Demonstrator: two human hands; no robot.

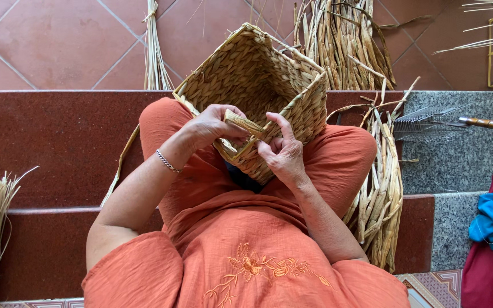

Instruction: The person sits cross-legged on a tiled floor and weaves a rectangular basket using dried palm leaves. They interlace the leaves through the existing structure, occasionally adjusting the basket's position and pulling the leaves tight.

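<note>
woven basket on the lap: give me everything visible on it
The basket is square-sided, woven of tan dried plant strips in a braided pattern, with a stiff rim. It lies tipped on the person's lap, opening toward the camera, inside empty. Both hands grip its near rim: the left hand pinches a loose strip, and the right hand presses beside it.

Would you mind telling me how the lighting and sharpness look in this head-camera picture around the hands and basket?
Head view: soft, even daylight with no glare; the woven basket is sharp, its inside a little shaded; the left hand and right hand on the folded strand are crisp, without motion blur; the step edges bow slightly, hinting at wide-angle distortion.
</note>
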